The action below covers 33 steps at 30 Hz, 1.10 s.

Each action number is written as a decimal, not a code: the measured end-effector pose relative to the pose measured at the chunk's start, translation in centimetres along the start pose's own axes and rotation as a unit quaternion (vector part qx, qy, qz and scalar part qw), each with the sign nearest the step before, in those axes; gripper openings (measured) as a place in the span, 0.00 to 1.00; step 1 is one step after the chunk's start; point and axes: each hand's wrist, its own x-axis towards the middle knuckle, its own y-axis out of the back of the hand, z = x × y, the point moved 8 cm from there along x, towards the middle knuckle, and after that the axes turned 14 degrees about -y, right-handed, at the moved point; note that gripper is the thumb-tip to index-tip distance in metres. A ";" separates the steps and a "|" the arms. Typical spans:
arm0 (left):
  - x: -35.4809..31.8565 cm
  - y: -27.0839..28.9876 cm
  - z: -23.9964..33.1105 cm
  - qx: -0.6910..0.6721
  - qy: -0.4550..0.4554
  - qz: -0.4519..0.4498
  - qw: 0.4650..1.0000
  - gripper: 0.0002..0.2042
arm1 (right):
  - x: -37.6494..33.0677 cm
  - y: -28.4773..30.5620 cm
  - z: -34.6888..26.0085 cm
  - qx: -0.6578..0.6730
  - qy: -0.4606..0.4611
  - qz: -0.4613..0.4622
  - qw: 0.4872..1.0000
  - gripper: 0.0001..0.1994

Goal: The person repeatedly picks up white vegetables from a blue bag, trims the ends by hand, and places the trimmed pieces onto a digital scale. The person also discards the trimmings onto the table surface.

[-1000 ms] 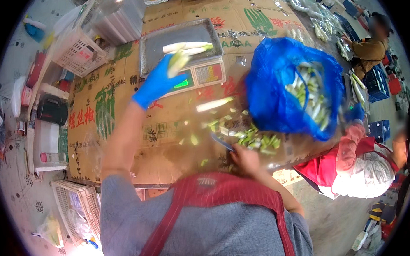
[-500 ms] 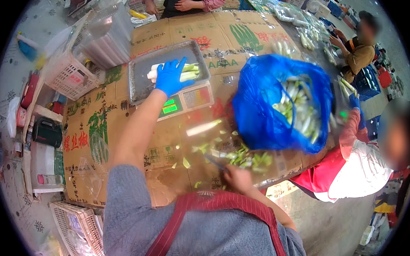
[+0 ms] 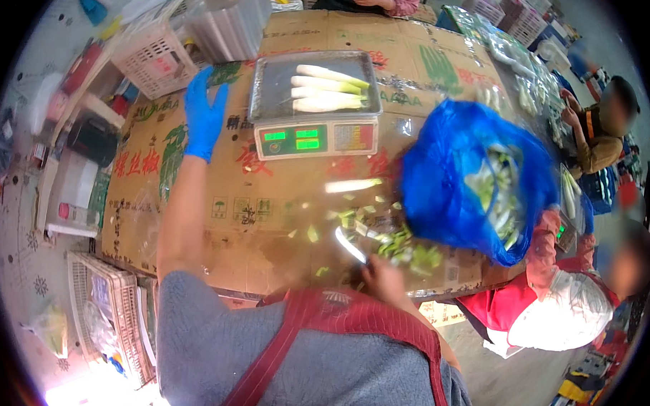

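My left hand [image 3: 205,116], in a blue glove, is held over the cardboard left of the scale, fingers spread and nothing in them. My bare right hand [image 3: 385,278] grips a small knife [image 3: 351,245] by its handle; the blade points up and left among green trimmings [image 3: 402,250]. Several thick white stalks with green ends [image 3: 327,88] lie side by side in the metal tray [image 3: 267,66] on the scale [image 3: 316,140], whose display glows green. One more white stalk [image 3: 353,185] lies on the cardboard in front of the scale.
A big blue plastic bag [image 3: 440,185] of stalks stands open at right. Stacked clear trays [image 3: 227,21] and a white crate [image 3: 154,64] are at upper left. A co-worker [image 3: 558,304] works at the right edge; others stand farther off.
My left hand has let go of the stalks in the tray and moved left. The view has shifted, and my right hand still holds the knife by the trimmings.
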 end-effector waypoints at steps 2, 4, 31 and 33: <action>-2.0 1.7 -1.6 -0.013 0.073 -0.014 0.997 0.25 | -0.2 0.1 -0.8 -0.005 0.024 0.006 1.000 0.13; -3.5 2.6 -2.7 -0.020 0.114 -0.024 0.993 0.26 | -0.2 -0.1 -1.3 -0.021 0.051 0.015 0.998 0.14; 2.2 -17.8 5.5 -0.126 -0.064 -0.198 0.970 0.10 | 4.6 5.0 -3.8 0.091 0.105 0.132 0.982 0.09; 3.4 -19.5 4.3 -0.096 -0.091 -0.201 0.971 0.10 | 7.2 6.7 -5.7 0.058 0.133 0.140 0.979 0.10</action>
